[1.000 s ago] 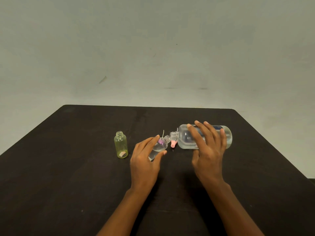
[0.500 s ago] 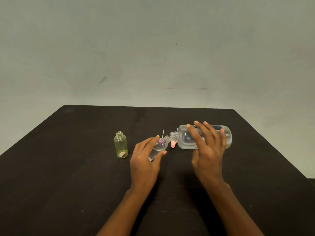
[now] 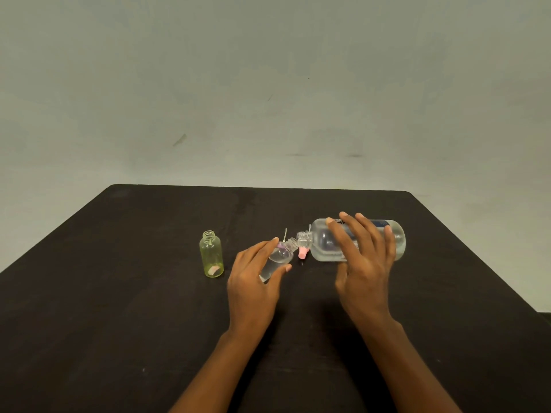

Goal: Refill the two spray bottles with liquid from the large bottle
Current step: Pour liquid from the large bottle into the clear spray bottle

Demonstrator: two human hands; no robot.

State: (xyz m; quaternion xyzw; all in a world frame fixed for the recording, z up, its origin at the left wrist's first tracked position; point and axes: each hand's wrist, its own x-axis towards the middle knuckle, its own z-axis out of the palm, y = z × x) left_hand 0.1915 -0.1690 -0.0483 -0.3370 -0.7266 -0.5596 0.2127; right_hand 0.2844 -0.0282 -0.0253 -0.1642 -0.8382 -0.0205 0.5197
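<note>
Head view: mid-pour, to judge by the layout. Left hand (image 3: 253,289) wrapped round the small clear bottle (image 3: 280,255), forefinger along the top and thumb underneath, leaning it with the open neck toward 2 o'clock, presumably to bring the narrow opening up to the stream. Right hand (image 3: 365,263) draped over the large bottle (image 3: 322,244), fingers spread and curved across the barrel, thumb tucked below, holding it on its side with the uncapped mouth aimed at 9 o'clock, just beside the small neck; touching or a shade apart, impossible to tell. Clear liquid seemingly in both. Pink spray top (image 3: 303,252) on the bench (image 3: 119,293) just under the two necks, at 6 o'clock of them, with a thin white tube (image 3: 285,234) sticking up at 12, likely parked close for quick refitting. Green-tinted bottle (image 3: 211,254) upright and uncapped at 9 o'clock of the left hand, well apart from the pour, seemingly waiting its turn, something pale lying at its bottom. Probable risk: a spill where the two small mouths meet, hence the close, low hold.
</note>
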